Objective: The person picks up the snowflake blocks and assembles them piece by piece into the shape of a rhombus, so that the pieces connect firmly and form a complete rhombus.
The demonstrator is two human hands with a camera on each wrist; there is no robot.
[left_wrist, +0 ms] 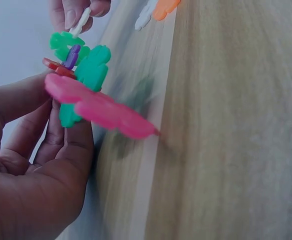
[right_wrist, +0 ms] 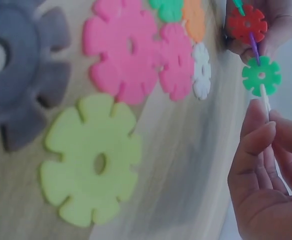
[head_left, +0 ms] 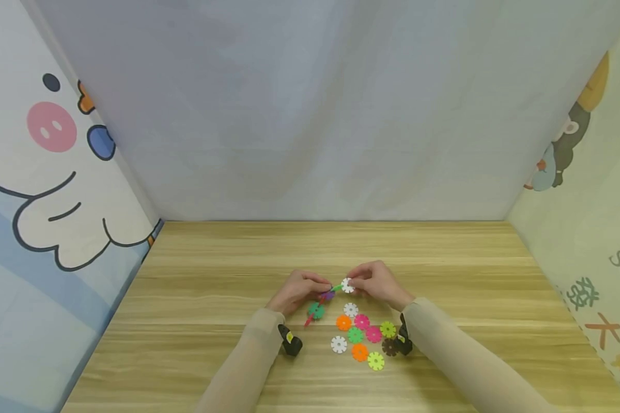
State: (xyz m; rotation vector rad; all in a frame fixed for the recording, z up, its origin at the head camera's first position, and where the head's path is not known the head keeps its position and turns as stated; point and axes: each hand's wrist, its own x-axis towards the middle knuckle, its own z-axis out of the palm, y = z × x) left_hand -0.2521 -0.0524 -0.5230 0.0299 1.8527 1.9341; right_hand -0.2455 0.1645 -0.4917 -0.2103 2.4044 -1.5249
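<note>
My left hand (head_left: 301, 288) grips a chain of notched plastic discs near its red disc (right_wrist: 247, 24). A pink disc (left_wrist: 103, 107) hangs at the chain's near end, slotted to a teal one (left_wrist: 92, 70). Beyond the red come a purple disc (right_wrist: 254, 47), seen nearly edge-on, and a light green disc (right_wrist: 261, 76). My right hand (head_left: 381, 283) pinches a white disc (head_left: 347, 285) between thumb and fingers. In the right wrist view the white disc's edge meets a notch of the light green disc.
Loose discs lie on the wooden table (head_left: 212, 321) before the hands: white (head_left: 338, 344), orange (head_left: 359, 352), pink (head_left: 374, 334), green (head_left: 355, 335) and yellow-green (head_left: 376, 361). A dark brown disc (head_left: 390, 346) lies beside the right wrist camera (head_left: 404, 338). A pale curtain (head_left: 330, 115) stands behind.
</note>
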